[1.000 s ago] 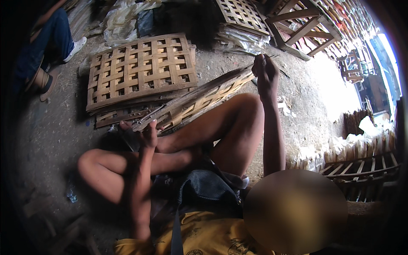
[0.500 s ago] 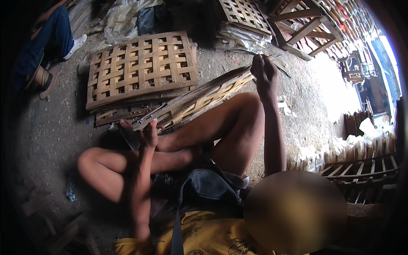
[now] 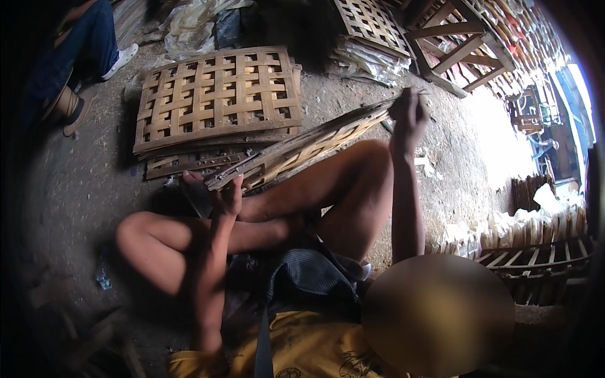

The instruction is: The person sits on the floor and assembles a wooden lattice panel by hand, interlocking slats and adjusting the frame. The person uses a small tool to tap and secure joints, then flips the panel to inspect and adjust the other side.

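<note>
Head view: wearer seated on a bare, littered floor [image 3: 454, 189], legs bent, a mustard-yellow shirt [image 3: 309, 337] and a dark grey bag with strap [image 3: 309, 271] at the waist. A woven panel [image 3: 309, 151] is held between the two hands, seen at a steep tilt, running up from lower left to upper right above the bent legs; whether it touches the thigh cannot be told.

Left hand [image 3: 227, 198]: pinching the lower-left end of the panel, thumb up along the near side, other fingers mostly hidden behind. Right hand [image 3: 408, 116]: fingers curled tight on the upper-right end; exact finger placement cannot be told. A thin strip pokes out just beyond that fist.

Just past the panel, on the floor, a stack of lattice panels [image 3: 220, 94], open weave uppermost, edges uneven. Farther off, upper right, a second lattice stack [image 3: 372, 26] over crumpled pale sheets, beside a wooden frame [image 3: 463, 50] with crossed struts. Clear plastic sheeting [image 3: 192, 31] lies bunched behind the nearer stack.

Upper left: a co-worker's leg [image 3: 94, 41] in blue trousers, with a white shoe [image 3: 120, 62]. Right side: a row of pale wrapped bundles [image 3: 504, 234] against a slatted rack [image 3: 539, 257].
</note>
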Demonstrator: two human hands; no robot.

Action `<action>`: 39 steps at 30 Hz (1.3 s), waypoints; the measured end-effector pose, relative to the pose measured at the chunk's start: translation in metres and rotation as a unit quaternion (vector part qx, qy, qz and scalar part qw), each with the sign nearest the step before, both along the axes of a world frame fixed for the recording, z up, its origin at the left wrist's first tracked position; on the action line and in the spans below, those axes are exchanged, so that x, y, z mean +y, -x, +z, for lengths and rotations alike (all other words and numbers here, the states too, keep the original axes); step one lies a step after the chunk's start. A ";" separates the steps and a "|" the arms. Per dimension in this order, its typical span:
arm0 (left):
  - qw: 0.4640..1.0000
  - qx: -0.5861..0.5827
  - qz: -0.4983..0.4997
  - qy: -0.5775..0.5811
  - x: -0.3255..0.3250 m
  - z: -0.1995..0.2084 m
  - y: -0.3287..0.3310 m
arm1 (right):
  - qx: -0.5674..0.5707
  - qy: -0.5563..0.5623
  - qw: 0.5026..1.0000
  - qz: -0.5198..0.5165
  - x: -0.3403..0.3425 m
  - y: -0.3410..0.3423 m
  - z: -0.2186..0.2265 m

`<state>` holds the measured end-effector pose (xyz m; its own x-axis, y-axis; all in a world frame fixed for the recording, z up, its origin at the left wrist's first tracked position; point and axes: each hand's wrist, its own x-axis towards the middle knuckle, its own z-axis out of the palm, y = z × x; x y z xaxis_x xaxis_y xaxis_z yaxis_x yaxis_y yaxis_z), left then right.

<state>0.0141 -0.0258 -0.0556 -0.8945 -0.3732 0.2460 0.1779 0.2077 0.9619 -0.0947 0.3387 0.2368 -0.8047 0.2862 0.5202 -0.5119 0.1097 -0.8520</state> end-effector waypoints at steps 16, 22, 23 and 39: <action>0.975 0.032 -0.119 -0.183 0.027 0.066 0.002 | -0.039 -0.083 0.994 0.066 0.005 -0.003 0.007; 0.974 0.011 -0.149 -0.168 0.028 0.073 0.001 | -0.058 -0.106 0.991 0.060 0.001 -0.005 0.004; 0.975 0.029 -0.140 -0.172 0.031 0.074 0.001 | -0.063 -0.105 0.991 0.055 0.001 -0.005 0.003; 0.979 0.050 -0.075 -0.181 0.038 0.087 0.003 | -0.081 -0.074 0.993 0.044 -0.013 -0.014 0.003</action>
